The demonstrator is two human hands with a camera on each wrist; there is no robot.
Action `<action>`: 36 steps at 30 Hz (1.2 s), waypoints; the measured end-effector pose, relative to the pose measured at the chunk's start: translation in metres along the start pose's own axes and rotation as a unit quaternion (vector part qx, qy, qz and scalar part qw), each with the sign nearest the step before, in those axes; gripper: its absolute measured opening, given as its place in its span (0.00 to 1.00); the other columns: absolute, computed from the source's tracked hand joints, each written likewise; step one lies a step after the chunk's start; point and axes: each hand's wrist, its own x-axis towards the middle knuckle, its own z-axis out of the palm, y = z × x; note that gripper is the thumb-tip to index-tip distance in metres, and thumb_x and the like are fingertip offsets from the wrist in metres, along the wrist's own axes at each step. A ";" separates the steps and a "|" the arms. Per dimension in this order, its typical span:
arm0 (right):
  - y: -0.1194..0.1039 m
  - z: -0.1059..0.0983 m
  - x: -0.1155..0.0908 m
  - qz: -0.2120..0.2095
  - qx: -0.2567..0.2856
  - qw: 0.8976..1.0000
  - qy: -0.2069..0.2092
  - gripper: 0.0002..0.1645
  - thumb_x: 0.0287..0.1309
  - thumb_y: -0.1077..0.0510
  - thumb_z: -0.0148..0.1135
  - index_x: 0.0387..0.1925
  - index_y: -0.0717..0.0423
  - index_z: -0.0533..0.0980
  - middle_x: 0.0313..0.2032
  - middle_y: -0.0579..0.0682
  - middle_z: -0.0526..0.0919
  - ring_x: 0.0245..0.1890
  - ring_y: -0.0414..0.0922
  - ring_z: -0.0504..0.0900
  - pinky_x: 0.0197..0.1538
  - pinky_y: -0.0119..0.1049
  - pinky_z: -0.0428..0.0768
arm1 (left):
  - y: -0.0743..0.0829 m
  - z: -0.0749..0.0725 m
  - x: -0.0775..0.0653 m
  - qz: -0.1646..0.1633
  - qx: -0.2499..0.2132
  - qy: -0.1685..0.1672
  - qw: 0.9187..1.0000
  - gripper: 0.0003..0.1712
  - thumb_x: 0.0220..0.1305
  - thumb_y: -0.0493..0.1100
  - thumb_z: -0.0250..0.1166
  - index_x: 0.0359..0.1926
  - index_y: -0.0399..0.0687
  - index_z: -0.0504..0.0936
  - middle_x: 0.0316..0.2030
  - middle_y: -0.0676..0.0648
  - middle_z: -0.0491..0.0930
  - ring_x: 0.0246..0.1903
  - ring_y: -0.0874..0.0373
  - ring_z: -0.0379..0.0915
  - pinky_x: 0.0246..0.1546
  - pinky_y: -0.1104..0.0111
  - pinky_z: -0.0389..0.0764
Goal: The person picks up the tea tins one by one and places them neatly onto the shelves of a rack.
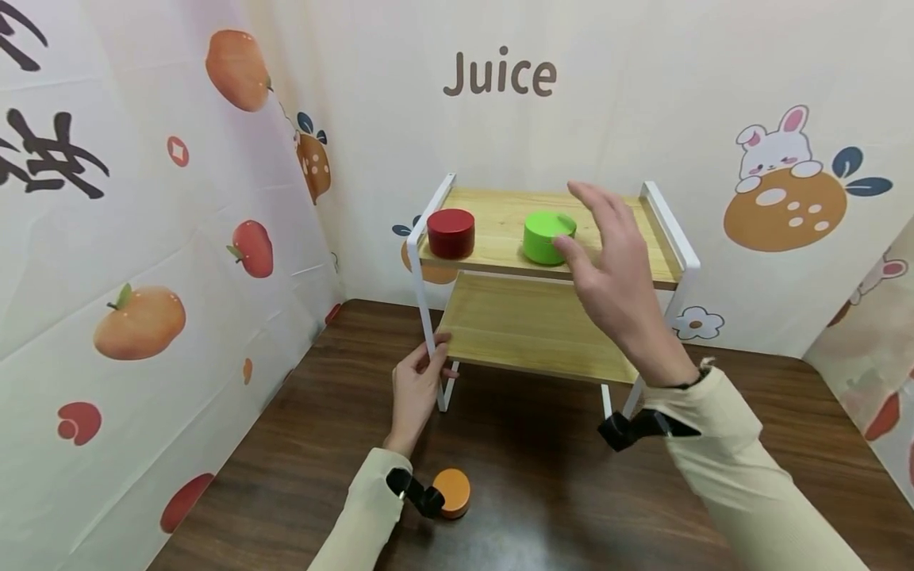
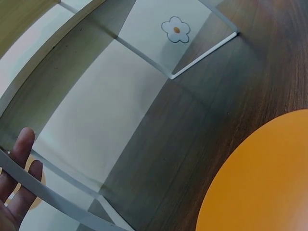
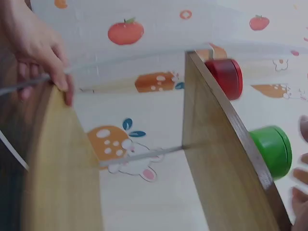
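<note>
A two-tier wooden shelf (image 1: 535, 321) with a white metal frame stands on the table. My left hand (image 1: 417, 388) grips its front left leg (image 1: 422, 301) beside the lower board, fingers round the bar. On the top board, a green round tin (image 1: 544, 240) sits near the middle front edge. My right hand (image 1: 620, 277) hovers just right of it, thumb and fingers spread wide and holding nothing. In the right wrist view a gap shows between the green tin (image 3: 270, 150) and the fingers (image 3: 301, 163). A red round tin (image 1: 451, 235) rests at the top board's left end.
An orange round tin (image 1: 453, 485) is on the dark wooden table (image 1: 528, 492), close by my left wrist and partly behind its black camera mount (image 1: 417, 490). Raised white rails (image 1: 671, 226) edge the top board's sides. A printed curtain (image 1: 371, 119) hangs behind the table.
</note>
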 end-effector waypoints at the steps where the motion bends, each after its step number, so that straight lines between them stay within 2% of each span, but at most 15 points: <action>1: 0.000 0.001 -0.006 -0.030 0.011 0.999 0.026 0.34 0.71 0.62 0.62 0.75 0.59 0.69 0.74 0.60 0.71 0.78 0.56 0.65 0.81 0.54 0.60 | 0.000 0.000 0.000 0.001 0.000 0.000 1.000 0.13 0.77 0.48 0.65 0.55 0.51 0.90 0.46 0.41 0.91 0.28 0.48 0.89 0.22 0.72 0.71; 3: -0.001 0.004 -0.020 -0.090 0.036 0.993 0.071 0.32 0.71 0.59 0.62 0.73 0.63 0.71 0.72 0.61 0.73 0.76 0.54 0.68 0.80 0.50 0.62 | 0.002 0.001 0.001 0.006 0.000 -0.001 1.000 0.13 0.77 0.48 0.65 0.55 0.50 0.90 0.46 0.41 0.91 0.26 0.58 0.88 0.22 0.74 0.70; 5: -0.002 0.009 -0.037 -0.145 0.066 0.982 0.102 0.31 0.73 0.54 0.62 0.69 0.68 0.73 0.68 0.65 0.76 0.73 0.54 0.71 0.80 0.47 0.64 | 0.002 0.002 0.003 0.011 0.000 -0.001 1.000 0.14 0.78 0.48 0.65 0.56 0.50 0.90 0.46 0.41 0.91 0.25 0.59 0.87 0.21 0.75 0.69; 8: 0.000 0.021 -0.070 -0.181 0.117 0.971 0.101 0.33 0.75 0.48 0.60 0.65 0.74 0.74 0.63 0.68 0.80 0.70 0.51 0.76 0.77 0.44 0.69 | 0.004 0.001 0.004 0.013 0.002 -0.002 1.000 0.14 0.78 0.48 0.65 0.55 0.50 0.90 0.48 0.41 0.91 0.25 0.61 0.87 0.22 0.75 0.69; 10: 0.008 0.032 -0.096 -0.176 0.144 0.970 0.080 0.30 0.74 0.52 0.61 0.63 0.76 0.74 0.61 0.68 0.81 0.68 0.48 0.77 0.76 0.41 0.71 | 0.004 0.001 0.005 0.012 0.008 -0.001 1.000 0.14 0.77 0.49 0.65 0.55 0.52 0.90 0.46 0.41 0.91 0.25 0.61 0.87 0.21 0.75 0.67; 13: 0.023 0.053 -0.141 -0.124 0.186 0.974 0.038 0.27 0.67 0.67 0.63 0.65 0.74 0.74 0.61 0.66 0.82 0.67 0.45 0.79 0.73 0.36 0.73 | 0.004 0.000 0.005 0.009 0.014 0.001 1.000 0.14 0.77 0.50 0.65 0.55 0.53 0.90 0.46 0.42 0.91 0.26 0.58 0.88 0.22 0.74 0.68; 16: 0.036 0.077 -0.185 -0.042 0.239 0.970 -0.006 0.34 0.60 0.77 0.61 0.69 0.70 0.72 0.62 0.61 0.82 0.66 0.43 0.80 0.71 0.31 0.75 | 0.003 0.000 0.004 0.005 0.017 0.001 1.000 0.14 0.77 0.50 0.66 0.56 0.53 0.90 0.47 0.42 0.91 0.28 0.50 0.89 0.22 0.73 0.70; 19: 0.045 0.100 -0.224 0.031 0.288 0.955 -0.058 0.35 0.64 0.79 0.58 0.72 0.69 0.68 0.63 0.59 0.82 0.65 0.43 0.81 0.69 0.30 0.77 | 0.001 0.000 0.001 -0.004 0.018 0.003 1.000 0.14 0.77 0.50 0.66 0.56 0.52 0.90 0.46 0.41 0.91 0.29 0.45 0.90 0.22 0.73 0.70; 21: 0.049 0.114 -0.243 0.080 0.321 0.939 -0.097 0.33 0.68 0.77 0.55 0.73 0.69 0.66 0.65 0.61 0.80 0.66 0.44 0.81 0.69 0.31 0.77 | 0.000 0.001 -0.001 -0.007 0.019 0.006 1.000 0.14 0.77 0.49 0.66 0.56 0.51 0.90 0.45 0.41 0.91 0.28 0.46 0.90 0.21 0.74 0.69; 23: 0.052 0.124 -0.255 0.130 0.351 0.917 -0.136 0.32 0.73 0.73 0.53 0.75 0.68 0.64 0.68 0.65 0.77 0.68 0.43 0.79 0.70 0.30 0.76 | -0.001 0.001 -0.002 -0.008 0.019 0.006 1.000 0.14 0.77 0.50 0.66 0.55 0.52 0.90 0.45 0.41 0.91 0.28 0.48 0.90 0.21 0.74 0.69; 26: 0.055 0.136 -0.264 0.196 0.401 0.874 -0.193 0.32 0.77 0.69 0.50 0.78 0.66 0.59 0.73 0.71 0.69 0.72 0.42 0.75 0.72 0.28 0.72 | -0.001 0.003 -0.002 -0.007 0.014 0.005 1.000 0.14 0.76 0.50 0.66 0.55 0.53 0.90 0.46 0.42 0.91 0.28 0.49 0.90 0.22 0.75 0.70; 28: 0.055 0.141 -0.268 0.221 0.426 0.848 -0.224 0.34 0.79 0.67 0.50 0.80 0.66 0.56 0.76 0.73 0.63 0.74 0.40 0.72 0.73 0.25 0.69 | -0.001 0.004 -0.002 -0.008 0.011 0.005 1.000 0.14 0.76 0.50 0.67 0.55 0.53 0.90 0.47 0.42 0.91 0.28 0.48 0.90 0.22 0.75 0.69; 29: 0.055 0.143 -0.269 0.224 0.435 0.839 -0.239 0.34 0.79 0.66 0.50 0.80 0.66 0.54 0.76 0.74 0.61 0.75 0.41 0.71 0.73 0.24 0.68 | -0.001 0.004 -0.002 -0.007 0.009 0.005 1.000 0.14 0.76 0.50 0.67 0.55 0.53 0.90 0.48 0.43 0.91 0.28 0.46 0.90 0.22 0.75 0.70; 32: 0.055 0.149 -0.272 0.218 0.442 0.827 -0.272 0.37 0.79 0.64 0.51 0.81 0.66 0.52 0.78 0.72 0.58 0.78 0.43 0.68 0.74 0.23 0.66 | -0.001 0.003 -0.002 -0.003 0.005 0.007 1.000 0.14 0.76 0.49 0.67 0.55 0.52 0.90 0.47 0.42 0.91 0.29 0.41 0.89 0.21 0.75 0.68; 36: 0.052 0.154 -0.273 0.210 0.417 0.830 -0.307 0.38 0.79 0.60 0.55 0.82 0.61 0.53 0.80 0.65 0.60 0.79 0.47 0.66 0.74 0.21 0.63 | -0.001 0.002 -0.001 0.002 0.006 0.007 1.000 0.14 0.76 0.49 0.66 0.55 0.50 0.90 0.45 0.40 0.91 0.31 0.36 0.89 0.21 0.75 0.67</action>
